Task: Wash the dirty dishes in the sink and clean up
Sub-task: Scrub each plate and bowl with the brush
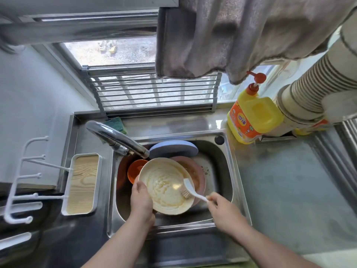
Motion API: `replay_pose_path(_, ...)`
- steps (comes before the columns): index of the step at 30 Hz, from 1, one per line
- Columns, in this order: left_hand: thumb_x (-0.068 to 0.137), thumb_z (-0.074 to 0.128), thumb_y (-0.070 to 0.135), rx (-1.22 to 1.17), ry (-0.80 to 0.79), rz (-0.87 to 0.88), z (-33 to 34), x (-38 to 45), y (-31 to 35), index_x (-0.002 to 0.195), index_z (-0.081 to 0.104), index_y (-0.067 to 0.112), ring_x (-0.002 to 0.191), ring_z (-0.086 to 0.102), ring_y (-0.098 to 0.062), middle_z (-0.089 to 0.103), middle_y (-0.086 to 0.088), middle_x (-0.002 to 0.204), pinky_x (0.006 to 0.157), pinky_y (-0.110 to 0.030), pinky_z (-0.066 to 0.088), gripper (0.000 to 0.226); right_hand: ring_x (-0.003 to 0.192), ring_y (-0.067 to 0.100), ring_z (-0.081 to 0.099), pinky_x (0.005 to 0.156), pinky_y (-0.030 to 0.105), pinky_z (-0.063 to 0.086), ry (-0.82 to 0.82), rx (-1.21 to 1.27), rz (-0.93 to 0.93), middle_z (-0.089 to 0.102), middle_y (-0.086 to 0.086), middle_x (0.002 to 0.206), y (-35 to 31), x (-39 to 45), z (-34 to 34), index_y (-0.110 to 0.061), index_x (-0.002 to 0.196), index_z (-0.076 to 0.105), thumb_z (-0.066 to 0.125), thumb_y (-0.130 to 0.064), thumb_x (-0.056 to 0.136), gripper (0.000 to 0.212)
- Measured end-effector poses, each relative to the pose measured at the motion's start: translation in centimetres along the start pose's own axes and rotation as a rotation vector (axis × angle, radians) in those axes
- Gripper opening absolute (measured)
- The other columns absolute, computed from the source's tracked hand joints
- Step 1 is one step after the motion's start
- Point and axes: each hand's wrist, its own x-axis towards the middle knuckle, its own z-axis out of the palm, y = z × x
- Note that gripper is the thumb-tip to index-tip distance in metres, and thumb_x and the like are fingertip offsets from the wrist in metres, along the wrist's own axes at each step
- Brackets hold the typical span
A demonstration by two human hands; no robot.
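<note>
Over the stainless steel sink (228, 167), the left hand (141, 200) grips the round cream plate (164, 184) at its eight o'clock rim, thumb curled over the edge, holding it tilted with its soiled, sudsy face upward. The right hand (222, 207) pinches the end of the white plastic dish brush (191, 190), whose long axis runs from four o'clock up to ten o'clock; the bristled head points toward ten o'clock and presses on the plate's right side. Beneath the plate lie a pink plate (195, 171) and, at nine o'clock, a small orange bowl (135, 169). A blue-rimmed plate (173, 147) leans at the basin's twelve o'clock side, just beside the chrome faucet (117, 138). A yellow detergent bottle with an orange pump (253, 113) stands at two o'clock on the counter.
</note>
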Motion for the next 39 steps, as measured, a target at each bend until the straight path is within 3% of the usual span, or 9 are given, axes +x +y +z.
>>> replay_pose_path(3, 0.113, 0.028, 0.045, 0.033, 0.012, -0.030, 0.3, 1.1, -1.2, 0.151, 0.042, 0.044, 0.124, 0.061, -0.030, 0.059, -0.005, 0.139, 0.105, -0.052, 0.052, 0.041, 0.076, 0.005, 0.061, 0.079, 0.028, 0.050, -0.120, 0.155, -0.038, 0.069, -0.009, 0.084, 0.0, -1.8, 3.8, -0.038, 0.097, 0.061, 0.050, -0.036, 0.103, 0.013)
replay_pose_path(6, 0.111, 0.032, 0.047, 0.046, -0.001, -0.094, 0.2, 3.1, -3.6, 0.149, 0.042, 0.048, 0.125, 0.061, -0.032, 0.056, -0.007, 0.146, 0.106, -0.060, 0.051, 0.040, 0.062, 0.000, 0.048, 0.062, 0.019, 0.043, -0.131, 0.395, -0.050, 0.061, -0.013, 0.072, -1.7, -2.6, 5.7, -0.025, 0.099, 0.066, 0.054, -0.025, 0.105, 0.013)
replay_pose_path(9, 0.112, 0.038, 0.043, 0.032, -0.057, -0.163, 0.0, 1.6, -2.1, 0.148, 0.043, 0.048, 0.125, 0.061, -0.036, 0.056, -0.002, 0.144, 0.101, -0.064, 0.053, 0.037, 0.041, 0.008, 0.030, 0.037, 0.020, 0.025, -0.146, 0.695, 0.117, 0.040, -0.008, 0.052, -1.8, -2.9, 4.6, -0.019, 0.111, 0.060, 0.051, -0.029, 0.108, 0.013)
replay_pose_path(11, 0.110, 0.049, 0.036, 0.036, -0.060, -0.218, -0.9, 0.4, -0.7, 0.156, 0.036, 0.044, 0.122, 0.062, -0.039, 0.055, -0.003, 0.139, 0.097, -0.067, 0.053, 0.048, 0.040, 0.010, 0.019, 0.040, 0.014, 0.014, -0.204, 0.873, 0.246, 0.030, -0.004, 0.054, -1.1, -3.0, 2.7, -0.021, 0.113, 0.054, 0.050, -0.035, 0.109, 0.015)
replay_pose_path(16, 0.087, 0.073, 0.036, 0.367, -0.078, -0.081, -2.9, 1.0, -1.0, 0.142, 0.056, 0.036, 0.111, 0.065, -0.031, 0.060, -0.005, 0.135, 0.096, -0.053, 0.059, 0.058, 0.039, 0.008, 0.025, 0.033, 0.014, 0.020, -0.298, 1.243, 0.352, 0.036, 0.000, 0.061, 0.8, -4.0, -1.0, -0.021, 0.101, 0.055, 0.050, -0.034, 0.109, 0.015)
replay_pose_path(20, 0.102, 0.064, 0.028, 0.536, -0.388, -0.014, 0.2, -6.4, 2.5, 0.121, 0.074, 0.027, 0.115, 0.062, -0.024, 0.071, 0.001, 0.122, 0.107, -0.044, 0.050, 0.021, 0.049, 0.016, 0.042, 0.036, 0.020, 0.038, -0.283, 1.275, 0.305, 0.054, 0.007, 0.072, 0.1, -5.2, -1.0, -0.012, 0.120, 0.064, 0.054, -0.033, 0.108, 0.027)
replay_pose_path(24, 0.105, 0.059, 0.040, 0.601, -0.579, 0.014, 2.9, -10.1, 4.3, 0.121, 0.070, 0.032, 0.118, 0.057, -0.013, 0.068, 0.011, 0.120, 0.112, -0.040, 0.046, 0.021, 0.049, 0.018, 0.045, 0.037, 0.022, 0.040, -0.213, 1.327, 0.275, 0.053, 0.008, 0.067, -2.0, -5.7, 0.5, -0.001, 0.117, 0.067, 0.057, -0.035, 0.106, 0.037)
replay_pose_path(33, 0.103, 0.064, 0.030, 0.601, -0.629, 0.023, 5.5, -11.5, 3.6, 0.104, 0.080, 0.020, 0.088, 0.066, -0.017, 0.078, -0.004, 0.099, 0.082, -0.028, 0.056, 0.019, 0.048, 0.022, 0.046, 0.040, 0.026, 0.038, -0.112, 1.289, 0.247, 0.051, 0.016, 0.066, -2.6, -5.5, 0.1, 0.009, 0.099, 0.071, 0.048, -0.002, 0.096, 0.026)
replay_pose_path(39, 0.102, 0.065, 0.020, 0.552, -0.560, 0.126, 7.1, -11.5, 1.4, 0.094, 0.071, -0.002, 0.066, 0.051, -0.017, 0.057, -0.007, 0.072, 0.061, -0.030, 0.046, 0.024, 0.050, 0.027, 0.054, 0.047, 0.030, 0.044, -0.203, 1.170, 0.187, 0.054, 0.020, 0.066, -1.0, -5.6, -0.3, 0.006, 0.101, 0.075, 0.051, 0.001, 0.100, 0.024)
